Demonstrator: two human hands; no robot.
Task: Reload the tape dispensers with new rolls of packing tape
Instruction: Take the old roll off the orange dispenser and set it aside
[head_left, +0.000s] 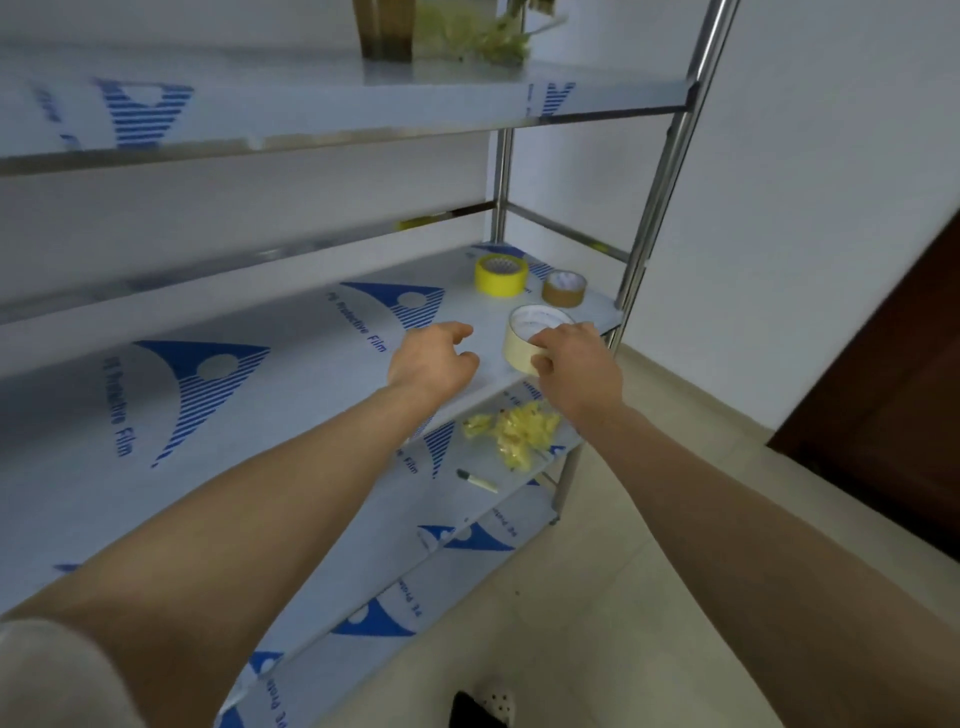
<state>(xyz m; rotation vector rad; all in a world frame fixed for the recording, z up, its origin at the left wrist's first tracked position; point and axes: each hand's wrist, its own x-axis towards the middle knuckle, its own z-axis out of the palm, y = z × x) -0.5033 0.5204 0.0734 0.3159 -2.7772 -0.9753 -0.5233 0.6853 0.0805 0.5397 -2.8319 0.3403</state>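
Drop risk: right hand (574, 371) fingers (561, 332) pinched wide cream tape roll (519, 343) at film-covered metal shelf (322, 364) near right edge; weak pinch might have slipped. Left hand (431, 358) loosely curled, empty.

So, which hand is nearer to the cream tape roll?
Right. The right hand grips the cream tape roll at its near edge; the left hand is beside it on the left, not touching it.

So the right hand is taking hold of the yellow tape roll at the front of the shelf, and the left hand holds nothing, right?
Not quite. In the head view the right hand grips the cream tape roll at the front of the shelf; the yellow roll sits untouched further back, beside a brown roll. The left hand does hold nothing.
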